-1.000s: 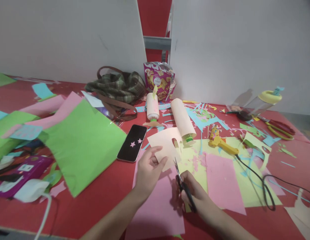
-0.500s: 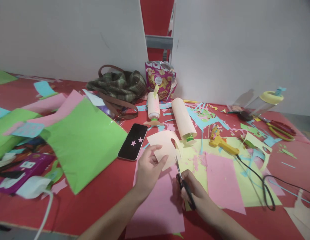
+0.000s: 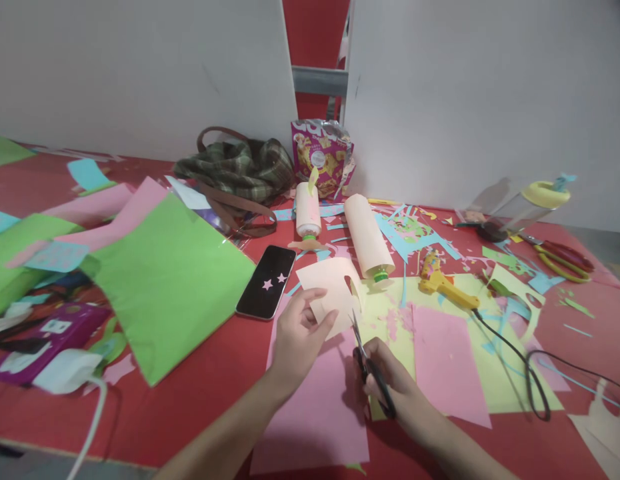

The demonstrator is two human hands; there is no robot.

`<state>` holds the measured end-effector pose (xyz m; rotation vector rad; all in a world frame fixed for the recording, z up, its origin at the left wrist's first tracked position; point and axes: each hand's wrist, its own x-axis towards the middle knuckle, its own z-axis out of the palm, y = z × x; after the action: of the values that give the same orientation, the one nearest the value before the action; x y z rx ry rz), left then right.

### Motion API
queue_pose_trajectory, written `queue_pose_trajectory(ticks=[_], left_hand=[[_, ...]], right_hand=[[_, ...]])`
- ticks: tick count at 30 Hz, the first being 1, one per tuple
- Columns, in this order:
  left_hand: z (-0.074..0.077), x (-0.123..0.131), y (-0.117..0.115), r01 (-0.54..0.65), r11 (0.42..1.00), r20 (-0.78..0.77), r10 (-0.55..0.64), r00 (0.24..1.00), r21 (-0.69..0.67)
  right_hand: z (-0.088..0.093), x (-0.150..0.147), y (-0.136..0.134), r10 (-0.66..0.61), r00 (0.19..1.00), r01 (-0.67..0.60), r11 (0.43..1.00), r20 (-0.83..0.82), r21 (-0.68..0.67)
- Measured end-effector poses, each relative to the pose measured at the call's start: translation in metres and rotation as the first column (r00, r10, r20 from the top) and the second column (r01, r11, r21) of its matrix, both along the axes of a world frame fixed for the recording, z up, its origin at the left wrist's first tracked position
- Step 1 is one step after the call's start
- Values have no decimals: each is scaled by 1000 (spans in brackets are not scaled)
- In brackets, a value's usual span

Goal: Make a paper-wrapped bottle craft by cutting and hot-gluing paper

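Observation:
My left hand [image 3: 301,337] pinches a cream sheet of paper [image 3: 324,280] between thumb and fingers. The sheet has a curved cut-out near its right edge. In my right hand [image 3: 390,373] is a pair of black-handled scissors [image 3: 359,340], with my fingers in the handle loops. The blades are slightly apart at the sheet's lower right edge; whether they touch it I cannot tell. Below both hands lies a pink sheet [image 3: 313,427]. Just beyond the cream sheet is a cream paper-wrapped tube [image 3: 367,233] with a green end, lying on its side.
A phone [image 3: 266,283] with pink paper stars lies left of my hands. A yellow glue gun [image 3: 447,287] with a black cord rests at right, on yellow paper. Green sheets [image 3: 175,287] cover the left. A smaller wrapped bottle [image 3: 307,210], snack bag [image 3: 323,157] and plaid bag [image 3: 240,167] stand behind.
The scissors' handles have spread a little wider. Both hands and the cream sheet stay almost where they were; the view has shifted slightly.

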<state>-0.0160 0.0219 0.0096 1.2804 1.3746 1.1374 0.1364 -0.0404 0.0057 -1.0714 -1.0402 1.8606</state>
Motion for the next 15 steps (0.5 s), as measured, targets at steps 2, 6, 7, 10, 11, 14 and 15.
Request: queue_pose_trajectory(ticks=[2, 6, 7, 10, 11, 14, 15], left_hand=[[1, 0, 0, 4, 1000, -2, -4, 1000, -2], [4, 2, -1, -11, 1000, -26, 12, 1000, 24], [5, 2, -2, -17, 999, -34, 18, 999, 33], [5, 3, -2, -27, 998, -59, 30, 998, 52], [5, 3, -2, -26, 998, -63, 30, 998, 58], [4, 2, -2, -8, 998, -53, 11, 999, 65], [4, 2, -2, -4, 998, -47, 7, 999, 64]], right_hand=[[0, 0, 0, -1, 1000, 1, 1000, 6, 0], [2, -1, -1, -1, 1000, 1, 1000, 3, -13], [2, -1, -1, -2, 1000, 2, 1000, -2, -18], [4, -2, 0, -11, 1000, 10, 1000, -16, -19], [4, -2, 0, -13, 1000, 12, 1000, -18, -20], [4, -2, 0, -12, 1000, 12, 1000, -24, -16], [4, -2, 0, -10, 999, 10, 1000, -30, -13]])
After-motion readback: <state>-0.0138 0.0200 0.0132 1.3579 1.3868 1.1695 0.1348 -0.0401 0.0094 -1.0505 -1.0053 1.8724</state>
